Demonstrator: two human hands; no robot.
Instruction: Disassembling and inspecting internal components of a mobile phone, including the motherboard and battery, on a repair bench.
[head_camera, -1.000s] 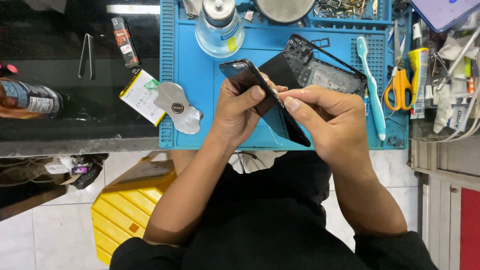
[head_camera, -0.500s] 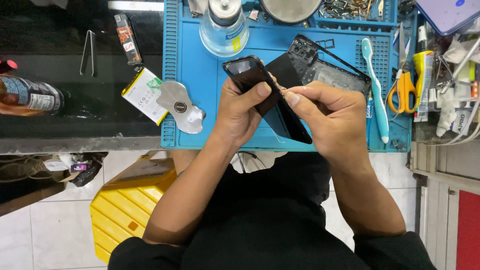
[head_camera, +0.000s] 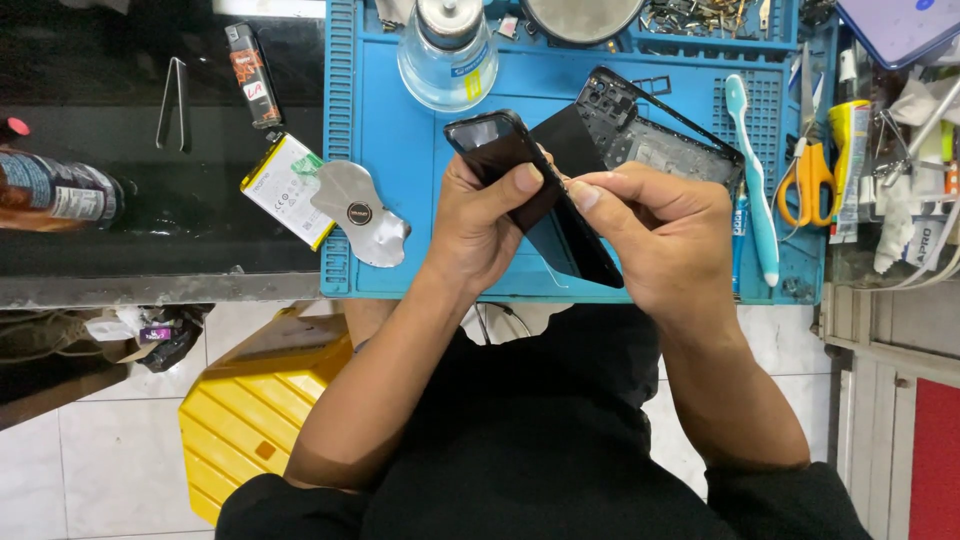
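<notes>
Two hands meet over a blue work mat (head_camera: 400, 200) on the bench, head view. Left hand (head_camera: 490, 225), grip clenched around a tilted black phone (head_camera: 535, 195), hides its middle. Right hand (head_camera: 665, 235) pinches something small at the phone's edge, perhaps a pick; too small to tell. Behind, a black phone frame (head_camera: 650, 135) is partly covered.

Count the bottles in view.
2. A clear glass bottle stands at the top of the blue mat, beyond the left hand. A dark bottle lies at the left edge of the black bench. Others may be hidden in the clutter at right.
</notes>
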